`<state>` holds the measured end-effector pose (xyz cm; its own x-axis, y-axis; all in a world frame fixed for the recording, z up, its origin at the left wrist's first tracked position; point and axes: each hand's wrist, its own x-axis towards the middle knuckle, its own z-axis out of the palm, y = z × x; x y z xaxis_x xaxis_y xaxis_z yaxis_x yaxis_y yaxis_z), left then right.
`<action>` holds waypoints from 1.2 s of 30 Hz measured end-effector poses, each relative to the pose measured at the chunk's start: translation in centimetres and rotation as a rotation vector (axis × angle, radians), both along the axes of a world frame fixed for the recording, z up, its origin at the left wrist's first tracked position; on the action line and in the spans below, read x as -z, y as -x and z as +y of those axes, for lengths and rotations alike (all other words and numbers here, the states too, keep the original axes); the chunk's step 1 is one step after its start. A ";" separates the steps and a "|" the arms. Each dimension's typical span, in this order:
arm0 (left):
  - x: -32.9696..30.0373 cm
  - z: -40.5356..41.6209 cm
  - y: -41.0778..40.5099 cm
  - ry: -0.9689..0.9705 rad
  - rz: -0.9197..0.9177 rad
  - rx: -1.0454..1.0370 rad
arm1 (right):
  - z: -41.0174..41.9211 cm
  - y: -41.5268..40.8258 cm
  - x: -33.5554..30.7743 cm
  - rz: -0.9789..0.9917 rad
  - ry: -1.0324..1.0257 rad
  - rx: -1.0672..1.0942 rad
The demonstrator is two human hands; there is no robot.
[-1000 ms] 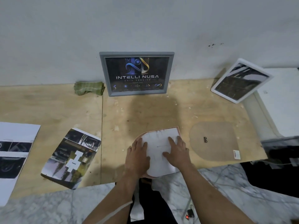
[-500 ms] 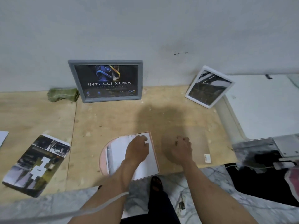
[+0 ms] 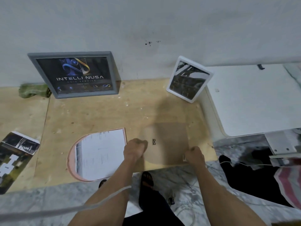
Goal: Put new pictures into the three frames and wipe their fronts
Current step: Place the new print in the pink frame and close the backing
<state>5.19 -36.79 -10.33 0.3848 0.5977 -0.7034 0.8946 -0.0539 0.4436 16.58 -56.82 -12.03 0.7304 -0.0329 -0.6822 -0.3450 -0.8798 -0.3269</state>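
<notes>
Both hands sit on the brown backing board (image 3: 169,144), which lies flat on the plywood top (image 3: 101,115) at its near edge; left hand (image 3: 135,150) at the board's left edge, fingers curled tight, apparently pinching that edge, though the contact itself is hidden under the knuckles; right hand (image 3: 194,155) at the board's right near corner, fingers likewise curled at the edge, beside a small white sticker (image 3: 184,157) whose print is too small to read; a small dark metal hanger (image 3: 154,142) is fixed on the board just right of the left hand.

Just left of the board, apart from both hands: arch-shaped pink frame (image 3: 71,154) lying face down, a white sheet (image 3: 101,152) set into it, faint show-through only, nothing legible.

Further out, leaning on the wall (image 3: 146,22): grey frame (image 3: 74,75), upright, slightly tilted in view; picture reads "INTELLI NUSA" in white letters under a blue and gold emblem; a smaller line beneath and a row of small icons, not legible; white frame (image 3: 189,79) to the right, holding a dark monochrome picture, no readable text.

Green cloth (image 3: 33,90) bunched against the wall, just left of the grey frame and partly behind it.

Loose print (image 3: 14,159) at the left edge of view, dark photo with white block shapes; no text made out.

White slab (image 3: 254,98) to the right of the plywood; marble floor (image 3: 179,176) below; a sandalled foot (image 3: 147,178) under the near edge.
</notes>
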 end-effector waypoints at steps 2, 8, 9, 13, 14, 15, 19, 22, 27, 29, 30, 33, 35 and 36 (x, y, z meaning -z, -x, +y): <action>-0.3 0.3 0.4 0.027 -0.001 -0.077 | -0.6 -0.5 0.3 -0.006 -0.050 0.062; 1.8 4.9 4.3 0.145 -0.223 -0.464 | 1.3 -1.2 -0.4 0.060 -0.289 0.259; 1.6 6.0 5.3 0.141 -0.259 -0.529 | 2.7 -0.9 -0.7 0.086 -0.358 0.281; -0.8 10.1 10.9 0.144 -0.368 -0.724 | 9.3 2.3 -1.7 0.191 -0.455 0.186; -0.6 11.3 12.7 0.142 -0.362 -0.746 | 10.7 3.3 -1.6 0.205 -0.452 0.129; -0.1 12.5 14.4 0.128 -0.351 -0.767 | 12.0 4.4 -1.6 0.211 -0.451 0.077; 5.2 17.7 21.2 0.069 -0.241 -0.840 | 15.9 8.9 -0.5 0.261 -0.458 -0.013; 7.0 19.3 23.0 0.108 -0.248 -0.866 | 17.1 11.8 1.3 0.249 -0.398 0.069; 4.6 18.3 22.9 0.082 -0.225 -0.776 | 16.3 13.3 7.6 0.080 -0.235 0.022; 4.0 17.9 23.1 0.043 -0.203 -0.706 | 16.4 14.1 6.4 0.034 -0.192 -0.006; 4.0 17.8 23.2 0.024 -0.193 -0.670 | 16.7 14.5 5.1 0.021 -0.174 -0.021; 3.5 18.0 23.2 -0.043 -0.170 -0.548 | 17.5 15.5 1.9 -0.024 -0.136 -0.029; 2.9 18.1 23.1 -0.093 -0.149 -0.477 | 17.8 15.9 1.3 -0.033 -0.113 -0.052; 2.6 18.2 23.1 -0.105 -0.136 -0.446 | 17.9 16.0 1.2 -0.039 -0.098 -0.061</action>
